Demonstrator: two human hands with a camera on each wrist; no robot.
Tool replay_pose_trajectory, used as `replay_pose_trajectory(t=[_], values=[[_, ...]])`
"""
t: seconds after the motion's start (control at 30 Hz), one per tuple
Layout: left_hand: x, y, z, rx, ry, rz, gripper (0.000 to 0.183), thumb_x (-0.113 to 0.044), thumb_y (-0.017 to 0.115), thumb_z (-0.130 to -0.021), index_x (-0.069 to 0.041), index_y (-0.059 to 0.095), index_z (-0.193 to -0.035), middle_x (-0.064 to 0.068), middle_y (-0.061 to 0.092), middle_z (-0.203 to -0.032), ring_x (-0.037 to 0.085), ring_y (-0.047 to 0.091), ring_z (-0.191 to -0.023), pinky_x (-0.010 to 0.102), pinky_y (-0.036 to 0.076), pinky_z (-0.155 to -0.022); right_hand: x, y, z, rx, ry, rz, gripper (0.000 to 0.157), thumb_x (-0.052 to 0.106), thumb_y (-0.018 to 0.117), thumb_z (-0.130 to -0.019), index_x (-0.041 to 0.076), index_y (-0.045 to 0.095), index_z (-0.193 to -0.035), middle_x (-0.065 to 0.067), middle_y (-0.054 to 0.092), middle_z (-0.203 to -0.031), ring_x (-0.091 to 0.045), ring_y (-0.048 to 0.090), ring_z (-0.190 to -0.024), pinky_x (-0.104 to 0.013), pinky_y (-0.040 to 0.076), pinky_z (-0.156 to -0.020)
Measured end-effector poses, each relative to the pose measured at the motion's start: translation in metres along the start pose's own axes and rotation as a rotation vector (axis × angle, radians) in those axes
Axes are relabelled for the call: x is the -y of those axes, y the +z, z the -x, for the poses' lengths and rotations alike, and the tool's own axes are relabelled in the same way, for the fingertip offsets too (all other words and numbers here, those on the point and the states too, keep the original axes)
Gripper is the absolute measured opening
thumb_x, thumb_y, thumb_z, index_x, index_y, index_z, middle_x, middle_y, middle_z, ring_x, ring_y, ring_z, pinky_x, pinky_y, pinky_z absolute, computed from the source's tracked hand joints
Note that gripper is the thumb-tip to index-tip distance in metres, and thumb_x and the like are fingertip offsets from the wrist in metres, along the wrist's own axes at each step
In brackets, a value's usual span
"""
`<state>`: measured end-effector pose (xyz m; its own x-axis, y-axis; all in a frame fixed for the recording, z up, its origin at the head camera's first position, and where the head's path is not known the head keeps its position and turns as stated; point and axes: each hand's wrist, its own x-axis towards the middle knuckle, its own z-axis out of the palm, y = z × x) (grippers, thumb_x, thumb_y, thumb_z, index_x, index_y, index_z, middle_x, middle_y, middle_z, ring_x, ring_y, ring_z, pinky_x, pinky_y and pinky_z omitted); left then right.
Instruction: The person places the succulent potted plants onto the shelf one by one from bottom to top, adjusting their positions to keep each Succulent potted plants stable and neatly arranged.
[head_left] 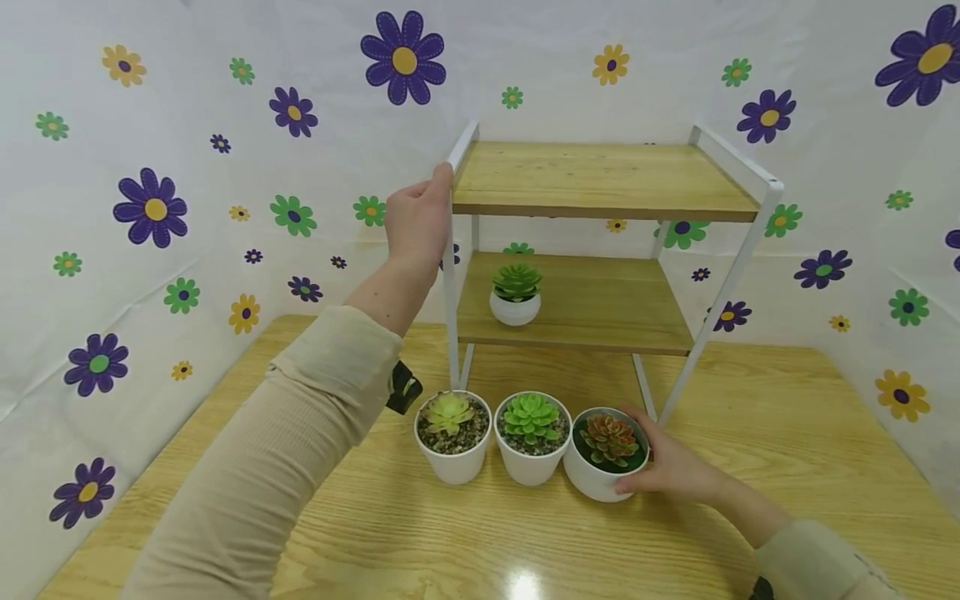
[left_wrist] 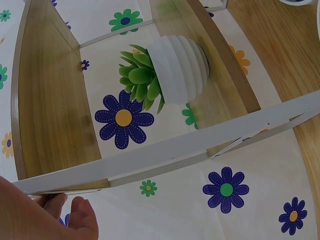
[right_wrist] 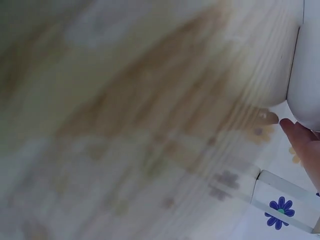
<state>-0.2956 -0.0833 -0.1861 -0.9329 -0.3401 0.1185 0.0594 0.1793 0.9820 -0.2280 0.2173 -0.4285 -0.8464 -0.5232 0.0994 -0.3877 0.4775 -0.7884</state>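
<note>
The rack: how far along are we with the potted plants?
Looks done: one small green plant stands on the lower shelf. In hand: the right hand grips the reddish plant; the left hand holds the rack. Likely left: shelving that one, then the yellow-green plant and bright green plant on the table.

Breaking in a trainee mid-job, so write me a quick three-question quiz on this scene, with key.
1. True or false: the left hand holds a potted plant.
2. How many potted plants does the head view show?
3. The right hand grips which plant's pot? A) yellow-green B) bright green C) reddish

Key:
1. False; it holds the rack's frame.
2. Four: one on the lower board, three in front.
3. C
</note>
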Motion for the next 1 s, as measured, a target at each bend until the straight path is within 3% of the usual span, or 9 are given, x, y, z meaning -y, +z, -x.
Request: replay_pose_trajectory(t=[0.23,0.47,0.7,1.0], values=[[-0.001,0.000,0.001,-0.003,-0.001,-0.008,0.046,-0.045,0.045,-0.091,-0.015,0.035,-0.058,-0.001,0.037,-0.075,0.013,0.041,-0.083,0.027,0.036,-0.070,0.002,0.000,0.000,-0.010,0.014,0.005,0.095,0.019,0.082,-0.069,-0.012,0.023,-0.136,-0.028,0.048,-0.128,-0.035,0.048,-0.116,-0.021,0.043,-0.089],[-0.001,0.000,0.001,-0.004,-0.010,-0.016,0.044,-0.046,0.044,-0.092,-0.015,0.038,-0.060,0.000,0.048,-0.091,0.013,0.043,-0.090,0.027,0.038,-0.073,0.008,-0.007,0.000,0.016,0.054,0.006,0.095,0.020,0.080,-0.071,-0.010,0.020,-0.139,-0.030,0.046,-0.129,-0.043,0.049,-0.117,-0.042,0.046,-0.089],[0.000,0.000,-0.001,-0.002,-0.008,-0.016,0.044,-0.046,0.044,-0.092,-0.015,0.040,-0.061,0.000,0.050,-0.098,0.013,0.044,-0.092,0.028,0.038,-0.074,0.015,-0.015,0.004,0.034,0.038,-0.035,0.093,0.020,0.079,-0.072,-0.010,0.021,-0.139,-0.031,0.044,-0.130,-0.047,0.046,-0.118,-0.052,0.047,-0.089],[0.001,0.000,-0.001,-0.001,-0.005,-0.018,0.044,-0.046,0.044,-0.092,-0.015,0.039,-0.061,0.001,0.049,-0.098,0.013,0.044,-0.093,0.029,0.038,-0.075,0.020,-0.025,0.013,0.051,0.055,-0.028,0.090,0.019,0.077,-0.074,-0.007,0.022,-0.139,-0.027,0.047,-0.128,-0.040,0.048,-0.116,-0.044,0.048,-0.085]])
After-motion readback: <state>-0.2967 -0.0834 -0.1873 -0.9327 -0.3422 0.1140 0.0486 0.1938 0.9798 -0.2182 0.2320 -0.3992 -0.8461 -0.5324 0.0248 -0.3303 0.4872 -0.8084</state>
